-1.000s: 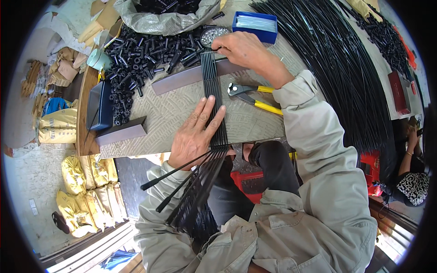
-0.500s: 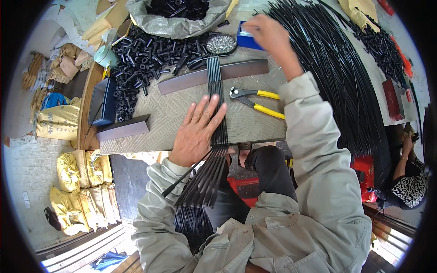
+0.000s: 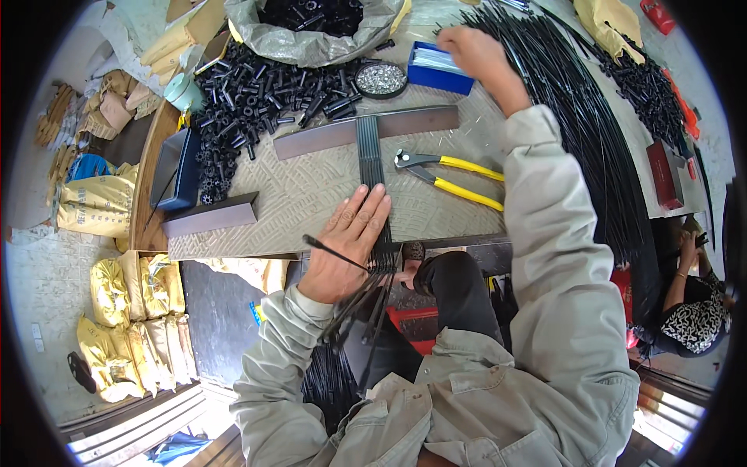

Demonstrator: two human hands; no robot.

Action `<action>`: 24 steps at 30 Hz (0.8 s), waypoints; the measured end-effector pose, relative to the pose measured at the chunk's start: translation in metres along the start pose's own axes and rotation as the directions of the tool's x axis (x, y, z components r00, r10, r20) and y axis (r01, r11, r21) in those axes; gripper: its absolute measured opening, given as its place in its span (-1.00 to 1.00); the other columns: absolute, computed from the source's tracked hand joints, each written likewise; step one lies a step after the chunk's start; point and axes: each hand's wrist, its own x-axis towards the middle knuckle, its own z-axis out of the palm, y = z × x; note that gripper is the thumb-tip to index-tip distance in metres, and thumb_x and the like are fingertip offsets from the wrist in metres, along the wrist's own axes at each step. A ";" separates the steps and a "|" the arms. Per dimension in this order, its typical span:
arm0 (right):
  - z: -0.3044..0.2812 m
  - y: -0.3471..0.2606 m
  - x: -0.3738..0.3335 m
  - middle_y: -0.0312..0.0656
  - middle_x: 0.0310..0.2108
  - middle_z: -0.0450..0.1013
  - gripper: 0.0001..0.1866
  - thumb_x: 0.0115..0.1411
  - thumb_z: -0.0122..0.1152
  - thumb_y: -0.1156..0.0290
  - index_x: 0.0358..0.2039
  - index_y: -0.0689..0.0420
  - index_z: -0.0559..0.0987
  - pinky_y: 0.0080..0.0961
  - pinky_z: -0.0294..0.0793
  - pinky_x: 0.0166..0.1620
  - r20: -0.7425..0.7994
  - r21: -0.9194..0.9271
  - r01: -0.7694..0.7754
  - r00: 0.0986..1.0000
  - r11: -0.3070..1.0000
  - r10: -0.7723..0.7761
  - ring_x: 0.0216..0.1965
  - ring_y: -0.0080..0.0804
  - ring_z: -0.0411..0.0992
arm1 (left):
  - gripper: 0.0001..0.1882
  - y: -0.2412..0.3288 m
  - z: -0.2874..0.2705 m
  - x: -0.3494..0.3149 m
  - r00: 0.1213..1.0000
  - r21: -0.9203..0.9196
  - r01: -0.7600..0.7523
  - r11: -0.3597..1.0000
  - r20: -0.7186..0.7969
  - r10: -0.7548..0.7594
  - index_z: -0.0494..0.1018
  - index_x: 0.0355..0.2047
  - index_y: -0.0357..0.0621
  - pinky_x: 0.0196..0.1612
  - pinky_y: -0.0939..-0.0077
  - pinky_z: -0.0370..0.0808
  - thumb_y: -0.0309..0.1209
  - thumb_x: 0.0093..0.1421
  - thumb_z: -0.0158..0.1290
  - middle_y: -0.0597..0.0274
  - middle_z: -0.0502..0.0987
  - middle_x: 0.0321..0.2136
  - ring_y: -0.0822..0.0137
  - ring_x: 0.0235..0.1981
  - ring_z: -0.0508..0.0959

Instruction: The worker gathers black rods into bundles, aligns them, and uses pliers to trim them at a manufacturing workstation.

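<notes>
My left hand lies flat, fingers stretched out, on a row of thin black rods at the table's near edge. The rods' far ends rest on a long grey metal bar, and their thicker near ends fan out over my lap. One rod sticks out to the left across the back of this hand. My right hand is just beyond a blue box of thin pale pieces, its fingertips pinched together; what they hold, if anything, is too small to make out. Yellow-handled pincers lie between my hands.
A round dish of small clear pieces stands left of the box. Black tubular parts are heaped at the far left, below a grey sack. Long black rods cover the right side. Another person sits at far right.
My left hand has slid toward me with the rods, whose far ends have drawn back from the dish to the bar. My right hand has moved off the box, uncovering it.
</notes>
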 end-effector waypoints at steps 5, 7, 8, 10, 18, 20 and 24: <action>0.025 -0.071 -0.037 -0.20 -0.43 0.45 -0.84 0.03 0.09 0.46 -0.33 0.01 0.54 -0.36 0.40 -0.34 0.102 0.428 0.279 0.930 0.860 -0.353 -0.35 -0.17 0.44 | 0.02 0.006 0.001 -0.001 0.997 0.014 0.057 0.998 -0.049 -0.057 0.19 0.08 -0.30 0.12 0.16 0.21 0.25 -0.22 0.10 -0.04 0.22 0.10 -0.03 0.14 0.20; 0.022 -0.073 -0.042 -0.21 -0.43 0.45 -0.85 0.03 0.09 0.46 -0.34 0.00 0.54 -0.36 0.40 -0.35 0.126 0.354 0.267 0.936 0.896 -0.329 -0.36 -0.19 0.44 | 0.02 0.006 0.000 0.001 0.998 0.007 0.050 0.999 -0.031 -0.050 0.19 0.09 -0.31 0.12 0.15 0.21 0.24 -0.22 0.10 -0.05 0.22 0.10 -0.04 0.15 0.20; 0.020 -0.073 -0.044 -0.22 -0.43 0.44 -0.85 0.03 0.09 0.45 -0.35 -0.02 0.55 -0.35 0.39 -0.36 0.149 0.276 0.261 0.939 0.925 -0.310 -0.36 -0.21 0.44 | 0.02 0.006 0.000 0.002 0.999 0.001 0.045 0.999 -0.020 -0.045 0.19 0.09 -0.31 0.12 0.15 0.20 0.24 -0.22 0.11 -0.06 0.22 0.10 -0.05 0.15 0.19; 0.019 -0.070 -0.046 -0.23 -0.44 0.43 -0.85 0.03 0.09 0.44 -0.35 -0.03 0.55 -0.34 0.39 -0.37 0.169 0.194 0.248 0.945 0.949 -0.281 -0.36 -0.22 0.44 | 0.02 0.006 -0.001 0.004 0.999 -0.005 0.033 0.999 -0.006 -0.033 0.18 0.09 -0.32 0.12 0.15 0.20 0.23 -0.22 0.11 -0.06 0.22 0.10 -0.06 0.15 0.19; 0.016 -0.065 -0.050 -0.26 -0.45 0.43 -0.84 0.05 0.08 0.42 -0.38 -0.11 0.57 -0.28 0.38 -0.38 0.183 0.204 0.190 0.956 0.960 -0.228 -0.37 -0.22 0.44 | 0.01 0.010 -0.002 0.005 0.997 -0.016 0.057 0.998 0.047 -0.056 0.13 0.11 -0.35 0.16 0.15 0.14 0.18 -0.19 0.10 -0.10 0.14 0.14 -0.04 0.18 0.13; 0.015 -0.067 -0.050 -0.24 -0.45 0.43 -0.85 0.05 0.07 0.41 -0.38 -0.11 0.58 -0.28 0.38 -0.38 0.189 0.190 0.187 0.956 0.964 -0.222 -0.37 -0.20 0.44 | 0.01 0.010 -0.001 0.005 0.997 -0.028 0.066 0.997 0.047 -0.064 0.13 0.11 -0.35 0.15 0.14 0.14 0.16 -0.20 0.12 -0.10 0.15 0.14 -0.05 0.18 0.13; 0.016 -0.074 -0.049 -0.21 -0.45 0.44 -0.84 0.06 0.05 0.41 -0.37 -0.10 0.58 -0.27 0.38 -0.37 0.186 0.185 0.199 0.954 0.962 -0.234 -0.38 -0.17 0.44 | 0.00 0.009 0.000 0.005 0.998 -0.042 0.061 0.997 0.037 -0.060 0.14 0.11 -0.35 0.15 0.13 0.14 0.14 -0.19 0.13 -0.10 0.15 0.13 -0.06 0.18 0.13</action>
